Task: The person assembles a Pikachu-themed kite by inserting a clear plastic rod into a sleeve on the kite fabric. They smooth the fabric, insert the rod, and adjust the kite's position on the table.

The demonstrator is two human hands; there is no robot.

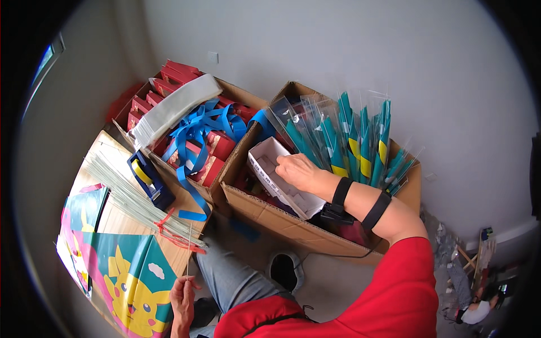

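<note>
The right hand (pixel 297 170) reaches into the right open brown cardboard box (pixel 270 217), fingers curled together over the rim of a small white cardboard tray (pixel 267 163); whether it grips the tray I cannot tell; just beside it stand teal-and-yellow folded items in clear plastic sleeves (pixel 360 143); the left hand (pixel 181 298), low near the lap, is pinched shut on a thin pale stick (pixel 189 253) held upright; near it a bundle of thin pale rods (pixel 132 197) tied with red string lies beside a blue tape dispenser (pixel 147 179).

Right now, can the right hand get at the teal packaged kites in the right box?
Probably yes: the right hand is already in that box, at the white tray, with the teal packaged kites just beyond and nothing between.
</note>
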